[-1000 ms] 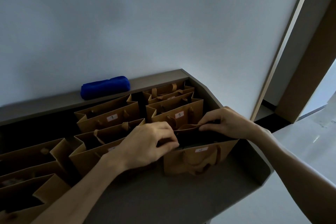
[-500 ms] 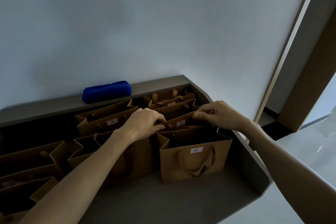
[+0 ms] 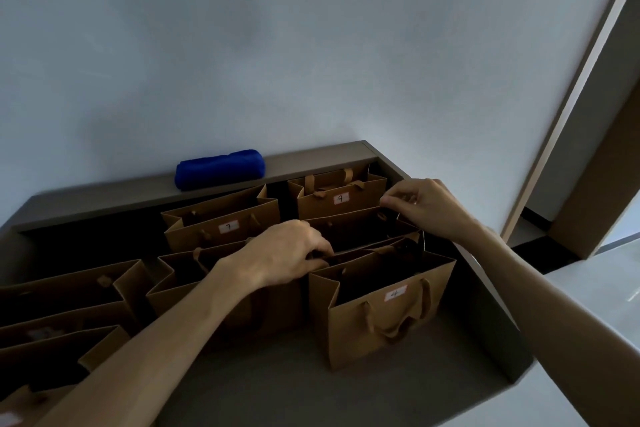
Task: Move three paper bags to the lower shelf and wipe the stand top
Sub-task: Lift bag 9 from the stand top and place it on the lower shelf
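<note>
Several brown paper bags with numbered labels stand in rows on the grey stand top (image 3: 277, 388). The bag labelled 4 (image 3: 384, 312) stands nearest at the right, upright and open. Just behind it is another open bag (image 3: 353, 229), its label hidden. My left hand (image 3: 287, 253) pinches that bag's near left rim. My right hand (image 3: 426, 208) pinches its far right rim. Behind it stands a bag whose label reads like a 9 (image 3: 341, 196); the bag labelled 7 (image 3: 225, 227) is to the left. A rolled blue cloth (image 3: 220, 168) lies on the back ledge.
More brown bags (image 3: 69, 298) crowd the left side. The stand has a raised right wall (image 3: 485, 291) and a back ledge (image 3: 104, 198) against the pale wall. A doorway with a brown frame (image 3: 602, 184) opens at the right, with pale floor below.
Both hands left the bag labelled 4, which now stands free, and went back to the bag behind it. The right hand has since moved further back along that bag's rim.
</note>
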`<state>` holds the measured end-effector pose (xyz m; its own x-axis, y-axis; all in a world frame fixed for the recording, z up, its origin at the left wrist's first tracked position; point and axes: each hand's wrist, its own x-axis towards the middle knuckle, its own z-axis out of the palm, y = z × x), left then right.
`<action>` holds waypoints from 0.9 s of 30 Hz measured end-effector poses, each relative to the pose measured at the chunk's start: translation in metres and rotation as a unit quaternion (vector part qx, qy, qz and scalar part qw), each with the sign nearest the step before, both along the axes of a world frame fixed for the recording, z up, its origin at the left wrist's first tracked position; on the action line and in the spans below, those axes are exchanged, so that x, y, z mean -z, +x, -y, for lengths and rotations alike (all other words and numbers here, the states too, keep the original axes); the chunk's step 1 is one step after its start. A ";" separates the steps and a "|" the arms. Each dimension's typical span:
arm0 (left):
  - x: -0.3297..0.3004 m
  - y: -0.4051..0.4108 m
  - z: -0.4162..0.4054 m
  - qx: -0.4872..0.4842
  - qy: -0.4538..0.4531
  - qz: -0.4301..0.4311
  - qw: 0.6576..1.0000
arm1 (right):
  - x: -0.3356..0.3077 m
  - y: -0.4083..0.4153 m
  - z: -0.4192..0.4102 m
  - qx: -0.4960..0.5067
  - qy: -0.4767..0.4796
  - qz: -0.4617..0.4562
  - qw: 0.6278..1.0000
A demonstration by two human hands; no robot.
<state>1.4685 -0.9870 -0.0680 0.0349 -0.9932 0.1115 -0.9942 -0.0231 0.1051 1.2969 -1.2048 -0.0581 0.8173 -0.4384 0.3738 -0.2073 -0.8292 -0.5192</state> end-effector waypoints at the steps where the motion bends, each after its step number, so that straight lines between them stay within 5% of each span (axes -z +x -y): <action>1: -0.001 0.000 0.001 0.000 -0.001 -0.002 1.000 | 0.000 0.003 0.002 -0.002 -0.012 0.000 1.000; 7: -0.018 0.010 0.012 -0.017 -0.003 -0.060 0.998 | 0.001 0.027 0.011 -0.028 -0.081 -0.136 0.987; 13: -0.024 0.040 0.044 -0.115 -0.118 -0.058 0.985 | 0.001 0.031 0.012 -0.020 -0.076 -0.150 0.986; 27: -0.008 0.060 0.078 -0.137 -0.009 -0.073 0.988 | 0.002 0.020 0.017 -0.026 -0.069 -0.119 0.990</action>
